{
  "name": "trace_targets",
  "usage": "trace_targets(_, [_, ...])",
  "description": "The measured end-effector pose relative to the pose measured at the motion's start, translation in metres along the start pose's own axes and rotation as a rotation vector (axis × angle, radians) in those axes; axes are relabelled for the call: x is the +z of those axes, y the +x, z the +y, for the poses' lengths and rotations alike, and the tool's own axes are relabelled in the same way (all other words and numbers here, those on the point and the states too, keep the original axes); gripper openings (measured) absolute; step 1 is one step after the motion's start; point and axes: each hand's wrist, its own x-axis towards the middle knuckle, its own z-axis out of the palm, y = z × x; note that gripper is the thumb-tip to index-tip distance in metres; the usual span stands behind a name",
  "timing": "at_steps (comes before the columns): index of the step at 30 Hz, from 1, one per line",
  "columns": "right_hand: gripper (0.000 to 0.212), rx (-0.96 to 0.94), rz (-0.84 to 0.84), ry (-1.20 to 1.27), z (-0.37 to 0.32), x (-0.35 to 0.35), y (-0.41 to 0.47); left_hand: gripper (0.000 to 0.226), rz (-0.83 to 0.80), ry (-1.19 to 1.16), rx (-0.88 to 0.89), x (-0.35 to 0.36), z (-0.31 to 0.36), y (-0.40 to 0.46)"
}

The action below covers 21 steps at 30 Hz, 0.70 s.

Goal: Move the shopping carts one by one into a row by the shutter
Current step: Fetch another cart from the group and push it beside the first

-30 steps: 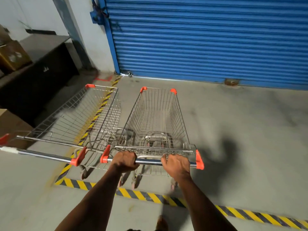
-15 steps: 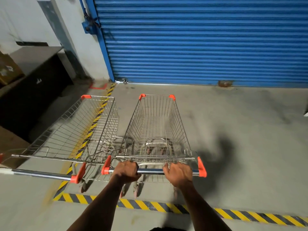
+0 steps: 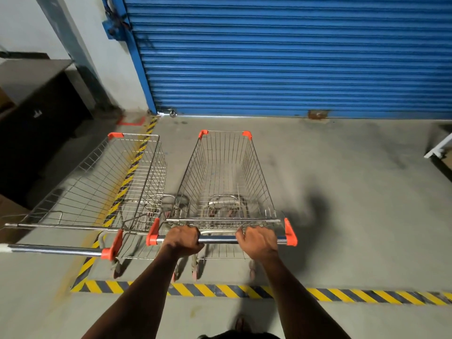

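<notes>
A wire shopping cart (image 3: pixel 226 172) with orange corner caps stands in front of me, its nose toward the blue roller shutter (image 3: pixel 281 57). My left hand (image 3: pixel 183 238) and my right hand (image 3: pixel 259 239) both grip its chrome handle bar (image 3: pixel 219 239). A second empty cart (image 3: pixel 102 184) is parked just to its left, nearly parallel, its handle (image 3: pixel 56 249) running off the left edge. The two baskets stand close together, with a narrow gap between them.
Yellow-black hazard tape (image 3: pixel 318 296) runs across the concrete floor behind the carts and up the left side toward the shutter corner. A dark cabinet (image 3: pixel 36 123) stands at the left wall. A white frame (image 3: pixel 439 148) juts in at the right edge. Open floor lies right of the cart.
The cart in my hands has rolled forward toward the shutter and now lines up beside the left cart. My view has tilted down, and both hands keep their grip.
</notes>
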Motion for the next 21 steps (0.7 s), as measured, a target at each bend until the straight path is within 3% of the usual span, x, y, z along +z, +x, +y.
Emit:
trace_targets(4, [0.066,0.036,-0.015,-0.006,-0.003,-0.002,-0.001,0.042,0.023,0.033,0.007,0.002,-0.001,0.0])
trace_targets(15, [0.074,0.03,-0.002,-0.007,-0.004,0.005,-0.011,0.048,0.07,0.015,0.039,0.012,-0.007,-0.005])
trace_targets(21, [0.078,-0.007,0.06,0.037,-0.001,0.002,-0.013,0.061,0.011,-0.122,0.105,0.007,-0.01,-0.005])
